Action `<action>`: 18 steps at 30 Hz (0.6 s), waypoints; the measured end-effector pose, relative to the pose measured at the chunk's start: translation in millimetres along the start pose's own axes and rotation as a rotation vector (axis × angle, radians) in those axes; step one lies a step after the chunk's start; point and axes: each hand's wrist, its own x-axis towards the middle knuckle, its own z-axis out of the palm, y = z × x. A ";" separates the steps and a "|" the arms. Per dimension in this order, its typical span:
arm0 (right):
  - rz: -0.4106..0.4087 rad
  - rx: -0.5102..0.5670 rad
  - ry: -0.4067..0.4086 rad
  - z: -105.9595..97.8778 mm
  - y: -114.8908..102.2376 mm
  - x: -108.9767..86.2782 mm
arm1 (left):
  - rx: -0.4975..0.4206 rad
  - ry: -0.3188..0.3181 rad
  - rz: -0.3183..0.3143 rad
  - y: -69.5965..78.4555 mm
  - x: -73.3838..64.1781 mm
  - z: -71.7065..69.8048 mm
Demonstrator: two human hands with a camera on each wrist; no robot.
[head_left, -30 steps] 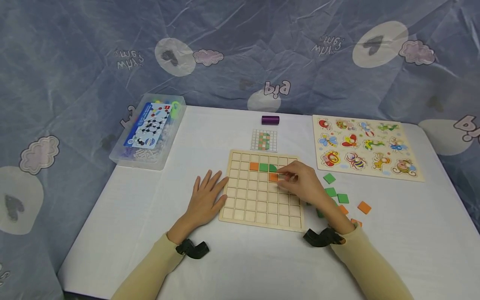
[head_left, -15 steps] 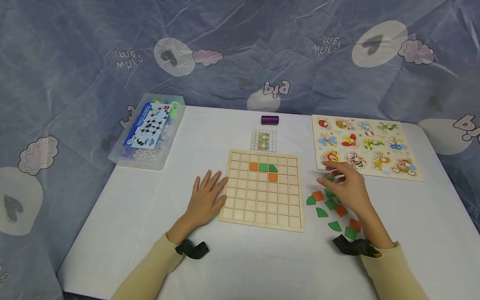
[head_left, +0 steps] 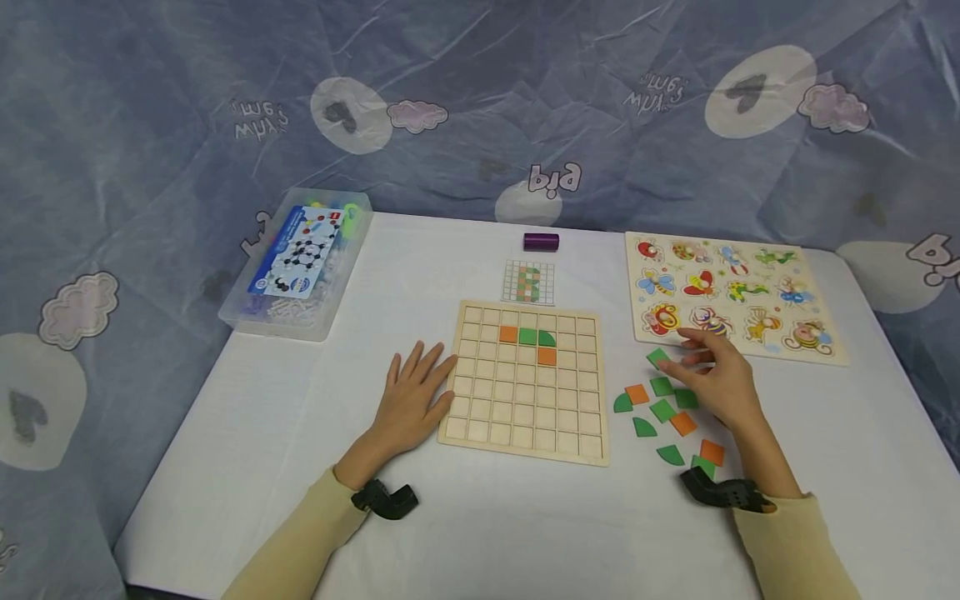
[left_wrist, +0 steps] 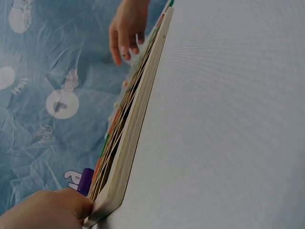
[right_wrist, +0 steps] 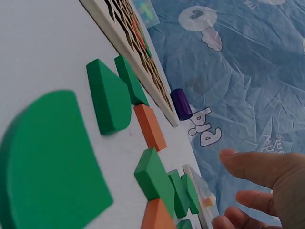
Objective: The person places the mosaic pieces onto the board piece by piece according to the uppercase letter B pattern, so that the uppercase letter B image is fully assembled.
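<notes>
Green and orange flat tiles (head_left: pixel 663 410), square or rounded, lie right of a pale wooden grid board (head_left: pixel 499 409); the empty right hand (head_left: pixel 718 377), thumb and fingers parted, partly hides one. The left hand (head_left: pixel 408 404), spread, touches the board. Beyond, a white gridded card (head_left: pixel 528 282) is hard to read.

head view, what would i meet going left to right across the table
Box → left hand → grid board → leftmost loose green quarter-circle → right hand. Left out, as they overlap others left to right: the other pieces, card, cylinder and bug puzzle.
</notes>
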 end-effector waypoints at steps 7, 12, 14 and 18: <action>0.024 -0.021 -0.049 5.5 7.3 1.5 | -0.002 0.011 0.009 0.7 -0.4 -1.0; 0.022 -0.034 -0.057 8.0 9.1 2.3 | 0.000 0.006 0.006 1.6 -0.4 -1.9; 0.016 -0.041 -0.059 8.9 10.1 2.6 | -0.001 0.007 0.006 1.7 -0.2 -2.0; 0.007 -0.048 -0.058 9.8 11.2 2.4 | -0.003 0.009 0.008 2.0 -0.4 -2.2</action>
